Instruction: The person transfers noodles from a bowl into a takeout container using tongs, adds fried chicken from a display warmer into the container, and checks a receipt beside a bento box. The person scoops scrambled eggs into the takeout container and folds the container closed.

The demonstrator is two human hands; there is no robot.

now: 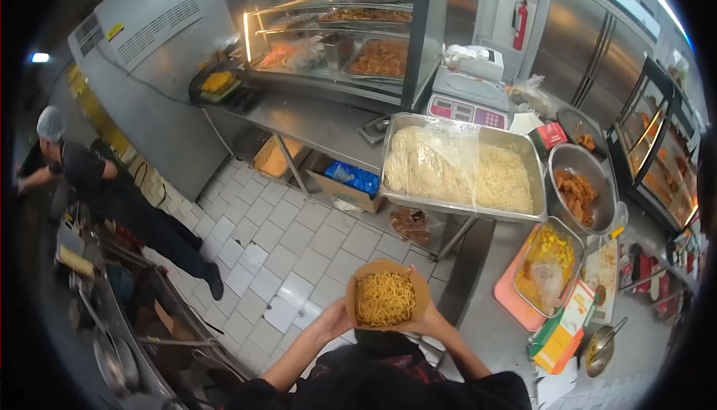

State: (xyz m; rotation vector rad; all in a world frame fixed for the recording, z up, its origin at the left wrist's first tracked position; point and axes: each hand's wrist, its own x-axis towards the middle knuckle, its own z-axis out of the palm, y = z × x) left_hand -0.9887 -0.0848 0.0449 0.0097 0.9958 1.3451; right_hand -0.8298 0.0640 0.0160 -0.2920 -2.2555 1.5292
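Note:
Low in the middle of the head view, an open brown cardboard box point(360, 276) is full of yellow noodles point(385, 299). My left hand point(334, 321) grips the box on its left side. On its right side my right hand point(431, 320) grips it too, with a fingertip showing near the upper right edge. The box is upright, held in front of my dark shirt above the tiled floor. Beyond it, to the upper right, a large metal tray point(464, 205) holds pale rice, partly under clear plastic film.
A person point(89, 178) in dark clothes and a hair net stands at the left by a stove. A glass display case point(336, 44), a scale point(469, 104), a metal bowl point(556, 163) of fried pieces and a yellow food tray point(573, 249) are around the counter.

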